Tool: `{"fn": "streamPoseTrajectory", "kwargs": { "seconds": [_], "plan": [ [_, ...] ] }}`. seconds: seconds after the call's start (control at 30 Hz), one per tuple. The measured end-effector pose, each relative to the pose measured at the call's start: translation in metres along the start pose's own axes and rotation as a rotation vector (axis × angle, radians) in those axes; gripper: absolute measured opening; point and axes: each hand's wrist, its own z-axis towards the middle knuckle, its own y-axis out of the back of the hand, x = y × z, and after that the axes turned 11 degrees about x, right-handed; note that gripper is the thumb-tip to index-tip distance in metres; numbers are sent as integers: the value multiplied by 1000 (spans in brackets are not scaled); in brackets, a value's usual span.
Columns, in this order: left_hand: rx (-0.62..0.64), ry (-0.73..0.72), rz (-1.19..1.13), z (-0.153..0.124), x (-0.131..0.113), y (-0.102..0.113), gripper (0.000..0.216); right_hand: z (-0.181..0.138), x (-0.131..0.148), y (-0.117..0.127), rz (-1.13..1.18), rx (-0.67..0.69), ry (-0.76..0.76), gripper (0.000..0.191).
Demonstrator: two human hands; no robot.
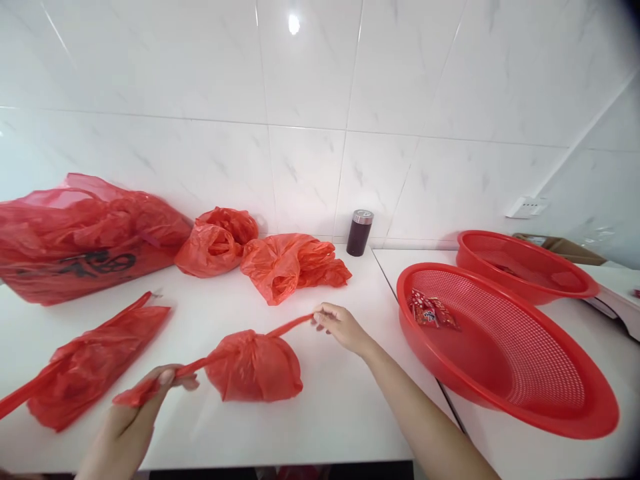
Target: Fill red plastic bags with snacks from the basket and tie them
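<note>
A filled red plastic bag point(257, 370) rests on the white table point(345, 427) in front of me, gathered at its top. Its two twisted ends are drawn out to opposite sides. My left hand point(150, 393) grips the longer end, with a loose flap hanging past the thumb. At the other side my right hand point(340, 325) pinches the tip of the shorter end. What the bag contains is hidden. Left of it lies another red plastic bag point(95, 363), with a long strip running off the left edge.
Crumpled red bags point(295, 263) and a large printed red bag point(95, 247) line the wall. A dark cup point(359, 233) stands behind. At right are a red basket point(500, 333) holding small red packets point(433, 312), a second red basket point(530, 267) and a cardboard box point(565, 248).
</note>
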Motion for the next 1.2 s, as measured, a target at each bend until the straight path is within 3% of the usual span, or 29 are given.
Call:
{"fn": "streamPoseTrajectory", "kwargs": {
  "seconds": [0.07, 0.17, 0.2, 0.27, 0.33, 0.37, 0.47, 0.6, 0.67, 0.7, 0.77, 0.83, 0.87, 0.97, 1.07, 1.2],
  "plan": [
    [-68, -34, -10, 8, -6, -6, 31, 25, -10, 8, -72, -129, -53, 26],
    [-151, -271, 126, 27, -22, -22, 59, 57, -21, 25, -193, -302, -169, 36],
    [-105, -348, 205, 32, -28, -30, 62, 64, -24, 29, -225, -321, -197, 35],
    [131, -427, 345, 43, -33, -48, 50, 73, -29, 33, -274, -315, -222, 27],
    [321, -387, 404, 52, -27, -59, 35, 72, -32, 32, -305, -297, -218, 14],
    [353, -334, 410, 56, -20, -60, 33, 69, -32, 32, -314, -296, -210, 9],
    [196, -40, 447, 63, 13, -41, 36, 51, -27, 37, -307, -332, -173, 4],
    [-69, 417, 580, 64, 41, 2, 44, 17, -7, 54, -217, -460, -94, 20],
    [-234, 413, 588, 62, 32, 8, 46, 3, 7, 60, -143, -540, -45, 27],
    [-308, 313, 558, 61, 22, 6, 46, -2, 13, 62, -102, -575, -17, 30],
    [-377, -16, 422, 59, -9, -9, 42, -8, 24, 62, -15, -617, 41, 34],
    [-292, -333, 217, 63, -45, -33, 45, -8, 33, 61, 69, -608, 99, 36],
    [-223, -398, 141, 67, -62, -46, 49, -7, 36, 60, 108, -590, 125, 37],
    [-33, -445, 50, 90, -99, -91, 59, -3, 43, 56, 186, -535, 192, 39],
    [152, -416, 112, 123, -110, -139, 69, -5, 50, 56, 192, -568, 247, 36],
    [225, -322, 113, 164, -113, -175, 64, -22, 58, 69, 346, -919, 356, 32]
  ]
}}
